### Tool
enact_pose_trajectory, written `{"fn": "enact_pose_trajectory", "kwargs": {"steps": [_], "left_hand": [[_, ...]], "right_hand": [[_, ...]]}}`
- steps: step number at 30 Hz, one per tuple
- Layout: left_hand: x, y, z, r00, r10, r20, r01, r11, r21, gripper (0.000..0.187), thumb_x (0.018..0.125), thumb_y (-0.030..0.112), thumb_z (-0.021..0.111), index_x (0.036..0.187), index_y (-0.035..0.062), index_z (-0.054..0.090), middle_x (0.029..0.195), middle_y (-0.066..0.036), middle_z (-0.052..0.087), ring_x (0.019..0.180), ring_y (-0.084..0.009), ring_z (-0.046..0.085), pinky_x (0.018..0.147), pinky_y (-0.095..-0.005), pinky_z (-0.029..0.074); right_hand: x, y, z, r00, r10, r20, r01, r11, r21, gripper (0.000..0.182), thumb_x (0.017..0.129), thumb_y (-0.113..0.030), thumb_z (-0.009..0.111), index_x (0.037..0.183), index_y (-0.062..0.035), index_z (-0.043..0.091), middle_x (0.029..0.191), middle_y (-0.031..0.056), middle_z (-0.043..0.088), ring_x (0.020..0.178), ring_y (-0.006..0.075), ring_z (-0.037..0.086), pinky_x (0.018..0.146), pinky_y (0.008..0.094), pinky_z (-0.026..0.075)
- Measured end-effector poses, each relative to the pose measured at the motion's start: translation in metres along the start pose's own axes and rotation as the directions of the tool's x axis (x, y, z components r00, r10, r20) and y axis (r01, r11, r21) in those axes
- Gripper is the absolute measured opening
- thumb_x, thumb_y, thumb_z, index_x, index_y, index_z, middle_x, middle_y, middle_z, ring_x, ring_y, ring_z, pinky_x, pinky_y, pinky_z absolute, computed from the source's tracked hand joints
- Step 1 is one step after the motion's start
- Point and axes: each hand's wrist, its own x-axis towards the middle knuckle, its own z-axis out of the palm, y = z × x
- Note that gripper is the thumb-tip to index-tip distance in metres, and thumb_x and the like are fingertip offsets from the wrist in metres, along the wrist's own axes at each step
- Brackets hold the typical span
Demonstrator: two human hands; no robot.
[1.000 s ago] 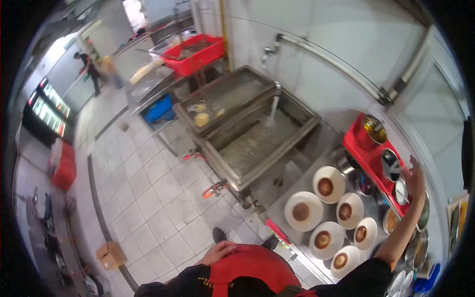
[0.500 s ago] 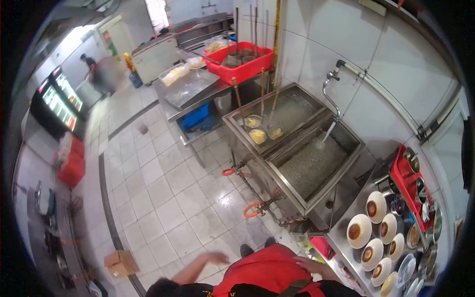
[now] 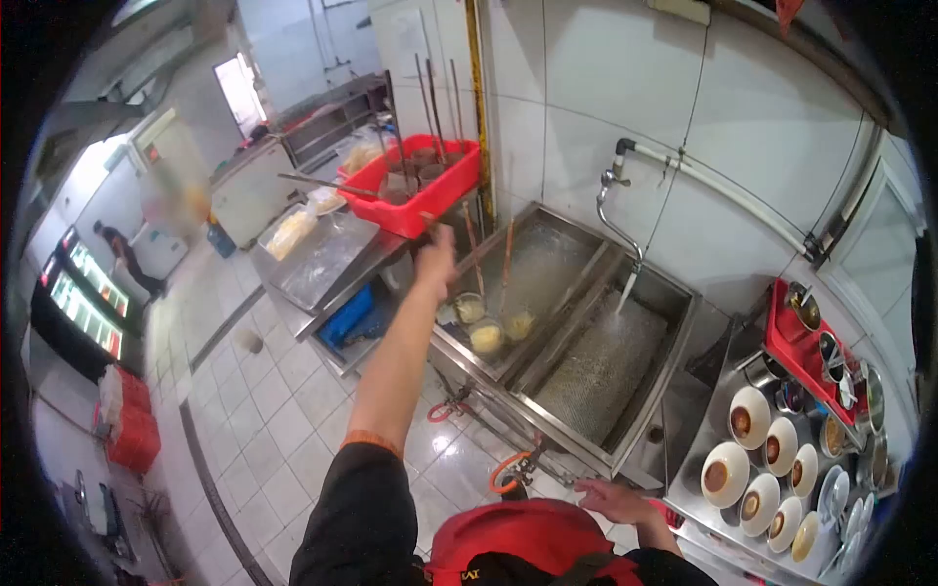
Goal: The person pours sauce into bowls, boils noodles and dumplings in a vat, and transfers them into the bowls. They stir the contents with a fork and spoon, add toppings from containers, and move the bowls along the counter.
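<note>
My left hand [image 3: 437, 262] is stretched out at the left end of the steel cooking vat [image 3: 558, 256], its fingers closed round the upper end of a strainer's wooden handle. Three strainers holding pale yellow noodles [image 3: 486, 338] hang in the cloudy water below, their long handles rising upward. Near the front right corner of the bubbling second basin [image 3: 598, 376], my right hand [image 3: 614, 500] has its fingers apart and holds nothing. A curved tap [image 3: 606, 207] with a white spout stands over that basin.
A red crate [image 3: 430, 207] with more strainers stands on the steel table [image 3: 318, 269] beside noodles in a tray. Bowls with brown sauce [image 3: 726, 475] and a red tray [image 3: 803, 354] of containers are at right. A person [image 3: 127, 258] is far left.
My left hand has reached forward from near my body to a strainer handle. My right hand has moved slightly forward and right. The view has shifted.
</note>
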Motion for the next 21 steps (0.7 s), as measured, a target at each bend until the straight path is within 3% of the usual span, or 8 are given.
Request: {"fn": "enact_pose_trajectory", "kwargs": {"steps": [3,6,9,15,16,18,19,21], "left_hand": [[-0.013,0.02,-0.014,0.88,0.335,0.338,-0.22,0.916,-0.336,0.055,0.088,0.063,0.044,0.064,0.0143,0.039,0.058,0.004,0.032,0.046,-0.0086,0.028,0.044,-0.0265,0.023],[-0.06,0.014,-0.028,0.613,0.61,0.502,-0.185,0.728,-0.66,0.064,0.08,0.075,0.039,0.06,0.0149,0.03,0.057,0.004,0.026,0.046,-0.0067,0.022,0.043,-0.0248,0.015],[-0.103,0.021,-0.037,0.459,0.754,0.47,-0.492,0.656,-0.572,0.07,0.074,0.081,0.037,0.06,0.0128,0.03,0.056,0.004,0.028,0.047,-0.0089,0.025,0.044,-0.0257,0.017],[-0.087,0.021,-0.059,-0.133,0.696,0.706,-0.645,0.48,-0.595,0.069,0.085,0.07,0.036,0.054,0.0083,0.03,0.052,-0.004,0.032,0.046,-0.0194,0.035,0.045,-0.0327,0.022],[-0.088,0.026,-0.069,-0.2,0.623,0.757,-0.588,0.541,-0.601,0.058,0.083,0.049,0.061,0.057,0.0053,0.032,0.055,-0.008,0.032,0.048,-0.0274,0.038,0.047,-0.0357,0.027],[-0.079,0.031,-0.074,-0.219,0.597,0.772,-0.71,0.446,-0.546,0.053,0.081,0.037,0.067,0.056,0.0048,0.032,0.055,-0.01,0.034,0.049,-0.0292,0.039,0.047,-0.037,0.028],[-0.081,0.028,-0.081,-0.214,0.578,0.787,-0.759,0.409,-0.507,0.051,0.08,0.031,0.069,0.056,0.0046,0.033,0.055,-0.011,0.035,0.049,-0.0301,0.04,0.047,-0.0377,0.029],[-0.082,0.039,-0.087,-0.241,0.577,0.78,-0.806,0.329,-0.492,0.045,0.076,0.021,0.072,0.055,0.0043,0.036,0.055,-0.012,0.039,0.049,-0.0317,0.042,0.048,-0.0392,0.03]], "right_hand": [[-0.005,0.003,0.004,0.997,0.035,-0.072,-0.026,0.993,0.111,0.052,0.09,-0.028,0.059,0.132,-0.001,0.043,0.124,0.0125,0.055,0.104,0.0204,0.059,0.087,0.0307,0.046],[-0.006,0.015,0.017,0.969,0.125,-0.213,-0.109,0.99,0.087,0.053,0.089,-0.03,0.06,0.131,-0.003,0.044,0.122,0.0128,0.057,0.102,0.0209,0.06,0.086,0.0303,0.047],[-0.008,-0.024,0.031,0.91,0.276,-0.31,-0.286,0.958,0.012,0.054,0.087,-0.032,0.061,0.13,-0.0033,0.046,0.12,0.013,0.059,0.1,0.0216,0.062,0.086,0.031,0.047],[0.022,-0.039,0.096,0.874,0.26,-0.41,-0.219,0.965,0.145,0.051,0.085,-0.029,0.062,0.128,-0.0037,0.048,0.119,0.0109,0.06,0.098,0.0202,0.061,0.087,0.031,0.047],[0.028,-0.046,0.105,0.881,0.232,-0.412,-0.2,0.972,0.12,0.049,0.086,-0.026,0.063,0.128,-0.0037,0.049,0.117,0.0097,0.061,0.097,0.018,0.06,0.086,0.0298,0.046],[0.049,-0.053,0.123,0.884,0.277,-0.376,-0.193,0.95,0.248,0.046,0.087,-0.024,0.062,0.127,-0.0038,0.05,0.115,0.0083,0.062,0.099,0.0161,0.059,0.087,0.0287,0.046],[0.062,-0.053,0.129,0.903,0.109,-0.415,-0.069,0.992,0.109,0.045,0.088,-0.025,0.06,0.126,-0.0038,0.05,0.113,0.0079,0.062,0.102,0.0161,0.058,0.088,0.0289,0.045],[0.089,-0.107,0.121,0.921,0.085,-0.38,-0.052,0.994,0.095,0.042,0.09,-0.026,0.059,0.125,-0.0038,0.052,0.112,0.0076,0.062,0.102,0.0167,0.059,0.088,0.0296,0.045]]}}
